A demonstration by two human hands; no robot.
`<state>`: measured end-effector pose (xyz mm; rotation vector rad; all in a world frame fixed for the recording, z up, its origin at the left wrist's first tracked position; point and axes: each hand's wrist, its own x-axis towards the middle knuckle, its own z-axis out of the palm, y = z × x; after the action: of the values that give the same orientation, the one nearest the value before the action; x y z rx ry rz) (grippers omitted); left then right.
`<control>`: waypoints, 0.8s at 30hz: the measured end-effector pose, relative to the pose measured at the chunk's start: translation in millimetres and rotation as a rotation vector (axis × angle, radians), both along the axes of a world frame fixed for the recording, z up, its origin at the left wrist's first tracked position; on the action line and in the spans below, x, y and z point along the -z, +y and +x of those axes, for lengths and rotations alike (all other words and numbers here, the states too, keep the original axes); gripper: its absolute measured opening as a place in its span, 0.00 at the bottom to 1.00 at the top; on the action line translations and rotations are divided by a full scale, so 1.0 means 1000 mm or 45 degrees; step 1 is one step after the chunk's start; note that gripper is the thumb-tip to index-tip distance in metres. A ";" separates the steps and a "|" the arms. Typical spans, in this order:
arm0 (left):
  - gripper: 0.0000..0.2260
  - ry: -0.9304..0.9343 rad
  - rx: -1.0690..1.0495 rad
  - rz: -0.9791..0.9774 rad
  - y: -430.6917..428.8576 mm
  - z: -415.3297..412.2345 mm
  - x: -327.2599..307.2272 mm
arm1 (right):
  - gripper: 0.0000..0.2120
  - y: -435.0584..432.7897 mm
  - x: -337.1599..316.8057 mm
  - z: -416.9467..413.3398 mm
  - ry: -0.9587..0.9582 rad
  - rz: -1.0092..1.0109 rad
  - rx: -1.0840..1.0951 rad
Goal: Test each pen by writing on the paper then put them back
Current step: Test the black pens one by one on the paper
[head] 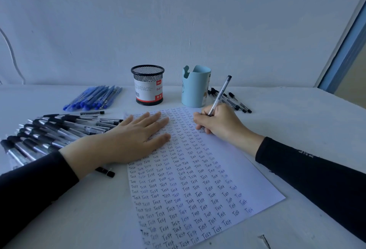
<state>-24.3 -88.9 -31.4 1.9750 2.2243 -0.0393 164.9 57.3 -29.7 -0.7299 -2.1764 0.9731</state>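
Observation:
A white sheet of paper (233,169), covered with rows of the handwritten word "Test", lies in the middle of the table. My right hand (217,122) grips a clear black-capped pen (220,94) with its tip down on the paper's upper right part. My left hand (128,138) lies flat with straight fingers on the paper's upper left part. A large pile of black pens (49,132) lies to the left of my left hand. A pen cap (106,171) sits just below my left wrist.
A bunch of blue pens (95,98) lies at the back left. A black mesh pen cup (147,84) and a light blue cup (196,86) stand behind the paper. A few black pens (237,102) lie right of the blue cup. A small metal object (264,239) lies near the front edge.

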 end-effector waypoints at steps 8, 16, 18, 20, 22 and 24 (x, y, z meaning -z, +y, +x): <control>0.33 -0.004 0.007 -0.003 0.000 -0.002 0.001 | 0.22 -0.001 -0.001 0.001 -0.002 0.041 0.031; 0.34 -0.005 0.007 -0.003 -0.001 -0.002 0.001 | 0.16 -0.004 -0.003 0.001 -0.020 -0.009 0.026; 0.34 0.000 0.008 0.001 -0.001 -0.001 0.000 | 0.16 -0.003 -0.003 0.001 -0.018 -0.005 0.026; 0.33 0.003 0.007 0.003 0.000 -0.001 0.000 | 0.16 -0.003 -0.003 0.001 -0.028 0.019 0.021; 0.33 0.006 0.006 -0.001 0.000 -0.001 0.001 | 0.16 -0.003 -0.003 0.001 -0.035 0.032 0.022; 0.34 0.010 0.007 -0.004 0.000 -0.001 0.001 | 0.15 -0.002 -0.002 0.000 -0.048 0.029 0.031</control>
<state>-25.3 -89.1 -32.1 1.9831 2.2222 -0.0511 165.4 55.0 -27.4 -0.7682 -2.2027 0.9280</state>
